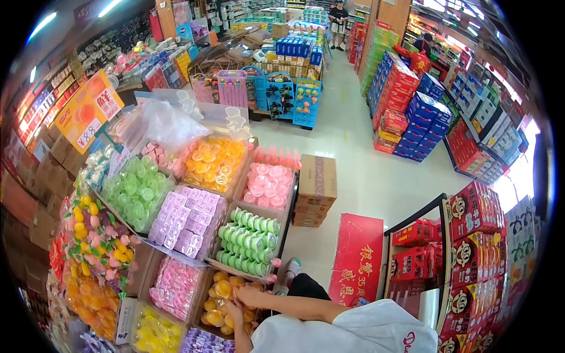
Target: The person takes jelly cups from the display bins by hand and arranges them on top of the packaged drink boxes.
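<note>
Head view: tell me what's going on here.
A person in a pale shirt is at a display of bins filled with small wrapped goods. The right hand and the left hand are close together among the round orange packs; whether either grips one is hard to tell. In the picture, green-and-white packs sit just above that bin and pink packs to its left.

Up and to the left of the right hand (252,296), well apart, an orange sign (88,107) carries "8.8" on its white price patch; its other characters are too small to read surely. To the right of the hand, a red panel (356,253) reads "银鹭35周", with "感恩" below. Farther right, stacked red boxes (475,209) show "牛奶". The shirt (376,329)'s red lettering is unclear.
</note>
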Motion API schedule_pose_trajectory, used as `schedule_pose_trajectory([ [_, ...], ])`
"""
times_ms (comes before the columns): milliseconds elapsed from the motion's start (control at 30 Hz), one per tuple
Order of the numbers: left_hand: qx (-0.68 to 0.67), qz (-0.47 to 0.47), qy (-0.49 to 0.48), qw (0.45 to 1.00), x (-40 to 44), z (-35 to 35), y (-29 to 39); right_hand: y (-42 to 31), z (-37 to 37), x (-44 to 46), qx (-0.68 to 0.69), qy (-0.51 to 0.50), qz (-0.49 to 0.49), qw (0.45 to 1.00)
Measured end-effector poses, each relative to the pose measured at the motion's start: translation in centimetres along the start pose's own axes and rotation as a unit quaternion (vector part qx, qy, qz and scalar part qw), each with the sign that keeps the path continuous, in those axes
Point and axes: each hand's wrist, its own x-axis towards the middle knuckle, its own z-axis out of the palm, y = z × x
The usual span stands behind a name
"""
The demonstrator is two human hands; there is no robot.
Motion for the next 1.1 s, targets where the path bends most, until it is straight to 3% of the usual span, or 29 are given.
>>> schedule_pose_trajectory([
  [133,-0.097,-0.057,-0.021,0.993,-0.1,-1.0,2.1,0.1,-1.4,0.4,-0.05,-0.014,-0.074,0.996],
  [200,-0.006,-0.007,-0.03,0.999,-0.1,-1.0,1.1,-0.6,-2.6,0.1,0.091,-0.083,0.027,0.992],
  [300,-0.003,-0.032,-0.063,0.997,1.1,0.7,-2.6,0.4,0.2,0.0,0.077,0.006,-0.027,0.997],
  [400,-0.065,-0.069,-0.035,0.995,0.3,-0.4,0.4,0.2,1.6,0.6,0.073,0.008,0.019,0.997],
  [533,-0.018,-0.018,-0.033,0.999,1.2,1.2,-3.5,-0.2,-0.1,-0.1,0.023,0.007,0.001,1.0],
  [633,-0.093,-0.019,-0.018,0.995,1.1,1.3,-4.2,0.2,-1.3,-0.6,0.088,0.018,-0.037,0.995],
  [733,-0.105,-0.028,-0.023,0.994,0.9,1.5,-3.8,-0.2,-2.9,-1.4,0.192,-0.047,-0.027,0.98],
  [800,-0.036,-0.034,-0.016,0.999,1.1,0.8,-3.0,-1.5,-3.4,-3.1,0.188,0.141,0.013,0.972],
  [933,0.085,0.041,0.013,0.995,2.7,0.4,-4.1,-2.5,-7.2,-7.2,0.127,0.065,0.028,0.989],
  [1000,0.149,-0.102,-0.139,0.974,5.1,2.1,-8.7,-2.3,-8.2,-9.5,0.154,0.057,0.028,0.986],
  [1067,0.117,-0.113,-0.134,0.978,4.4,1.0,-6.8,-1.3,-9.1,-11.0,0.226,0.017,0.037,0.973],
  [1100,0.039,-0.167,-0.111,0.979,3.3,-0.8,-3.6,-0.8,-8.8,-11.8,0.232,0.026,0.04,0.972],
])
